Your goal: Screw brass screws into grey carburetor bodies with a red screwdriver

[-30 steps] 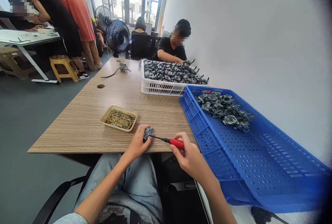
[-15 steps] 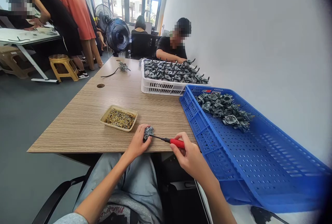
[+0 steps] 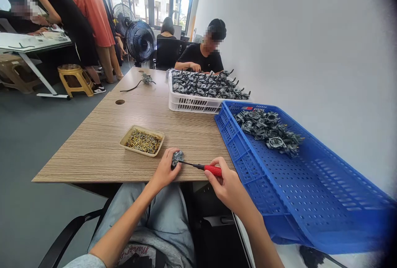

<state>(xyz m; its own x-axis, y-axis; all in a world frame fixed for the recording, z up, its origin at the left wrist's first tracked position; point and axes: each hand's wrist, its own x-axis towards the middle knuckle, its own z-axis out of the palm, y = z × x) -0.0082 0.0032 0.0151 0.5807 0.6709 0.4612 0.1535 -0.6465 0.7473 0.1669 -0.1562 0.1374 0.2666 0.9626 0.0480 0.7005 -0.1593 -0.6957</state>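
Near the front edge of the wooden table [image 3: 102, 152], my left hand [image 3: 166, 168] is closed around a small grey metal carburetor body [image 3: 177, 158]. My right hand [image 3: 226, 183] grips the red handle of a screwdriver [image 3: 212, 171]. Its dark shaft points left, and the tip meets the right side of the carburetor body; the exact contact point is too small to make out. Just beyond my left hand sits a cream plastic tray [image 3: 124, 145] holding many small brass-coloured parts [image 3: 143, 141].
To the right, a blue crate [image 3: 260, 177] holds a heap of carburetor bodies [image 3: 269, 131]. Behind it stands a white basket [image 3: 195, 106] full of carburetors. Another carburetor [image 3: 147, 79] with a black hose lies far left. A co-worker [image 3: 206, 53] sits across the table.
My right hand and the screwdriver have shifted very slightly right; my left hand has stayed put. Across the table, the co-worker's arm and head have moved.
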